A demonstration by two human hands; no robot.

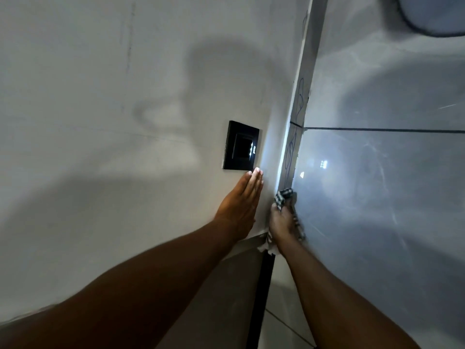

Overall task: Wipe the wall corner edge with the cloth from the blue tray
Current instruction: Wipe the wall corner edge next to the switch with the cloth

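The landmark here is the vertical wall corner edge (293,147), a narrow strip with faint blue scribbled lines that runs between a matte grey-white painted wall (100,122) and a glossy pale tiled wall (390,185) crossed by a dark grout line. Low on that edge, the right hand (281,222) grips a black-and-white checked cloth (283,197), its fingers curled and closed round the bunched fabric; the cloth's upper end is pressed against the edge, and a loose tail hangs down past the wrist on the tiled side. Just across the edge, on the painted side, the left hand (241,205) lies flat against the painted wall, fingers straight and pressed together, holding nothing, fingertips pointing upward. Right above those fingertips, and near the edge on the same side, sits a square black glossy wall switch plate (240,149) catching small bright reflections. Below both hands, a dark vertical strip (261,298) continues downward roughly in line with the edge. Far up the tiled side, well away from the edge, the curved rim of a pale round object (432,16) shows, too cropped to identify.
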